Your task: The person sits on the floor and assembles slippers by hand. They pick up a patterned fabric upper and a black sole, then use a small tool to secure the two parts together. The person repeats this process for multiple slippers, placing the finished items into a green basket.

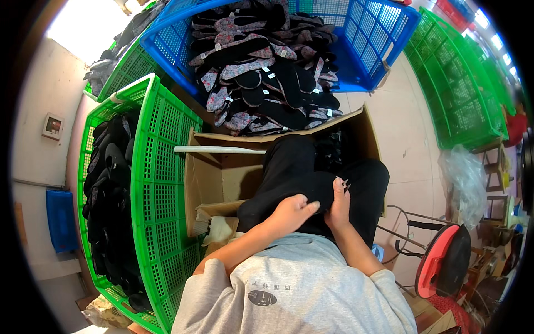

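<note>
A black fabric piece point(312, 188), perhaps a slipper, lies over my lap and blends with my black trousers, so its outline is hard to make out. My left hand point(290, 215) is closed on its near edge, thumb pointing right. On the other side, my right hand point(338, 207) is closed with the thumb up. Two thin dark points, like the tips of small thread snips point(346, 185), stick out past its fingers; the rest of that tool is hidden. Both hands are close together above my knees.
Ahead, a blue crate point(384, 42) is heaped with floral and black slippers point(250, 61). A cardboard box point(231, 181) stands around my legs, with a white rod point(219, 150) across it. Left is a green crate point(167, 183) of black pieces; right, green crates point(456, 89) and a red-black round seat point(445, 261).
</note>
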The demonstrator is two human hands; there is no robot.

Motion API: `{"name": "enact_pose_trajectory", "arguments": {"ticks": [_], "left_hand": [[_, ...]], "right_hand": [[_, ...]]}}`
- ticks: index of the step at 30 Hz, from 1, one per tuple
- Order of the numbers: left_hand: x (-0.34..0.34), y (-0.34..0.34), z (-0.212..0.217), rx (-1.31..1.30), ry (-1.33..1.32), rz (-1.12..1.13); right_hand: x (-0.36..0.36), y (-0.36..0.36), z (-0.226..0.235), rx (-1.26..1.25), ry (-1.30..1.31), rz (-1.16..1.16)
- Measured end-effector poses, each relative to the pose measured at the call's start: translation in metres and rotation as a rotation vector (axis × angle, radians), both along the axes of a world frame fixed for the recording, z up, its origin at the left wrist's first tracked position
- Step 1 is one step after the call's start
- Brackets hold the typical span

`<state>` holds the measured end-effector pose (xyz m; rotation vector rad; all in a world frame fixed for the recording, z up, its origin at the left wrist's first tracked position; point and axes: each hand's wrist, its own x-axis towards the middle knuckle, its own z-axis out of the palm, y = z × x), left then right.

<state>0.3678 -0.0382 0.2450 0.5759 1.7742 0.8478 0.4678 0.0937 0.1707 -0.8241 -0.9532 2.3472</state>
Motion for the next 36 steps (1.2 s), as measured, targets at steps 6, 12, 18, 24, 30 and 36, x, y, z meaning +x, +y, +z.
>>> {"name": "enact_pose_trajectory", "arguments": {"ticks": [6,12,18,24,30,36], "left_hand": [[-0.016,-0.033,0.042,0.679,0.506,0.136],[-0.051,-0.033,0.024,0.251,0.214,0.031],[-0.024,-0.029,-0.008,0.289,-0.331,-0.058],[-0.012,-0.024,-0.011,0.308,-0.612,0.200],[-0.047,-0.015,-0.012,0.573,-1.383,0.898],[-0.074,-0.009,0.012,0.628,-1.109,1.075]], "right_hand": [[0.007,0.028,0.000,-0.012,0.014,-0.080],[0.013,0.045,0.006,-0.035,0.138,-0.114],[0.022,0.061,0.009,0.164,0.230,0.093],[0.014,0.059,0.012,0.013,0.121,-0.019],[0.001,0.039,0.005,-0.076,0.065,-0.052],[0.008,0.025,-0.014,-0.166,0.017,0.044]]}}
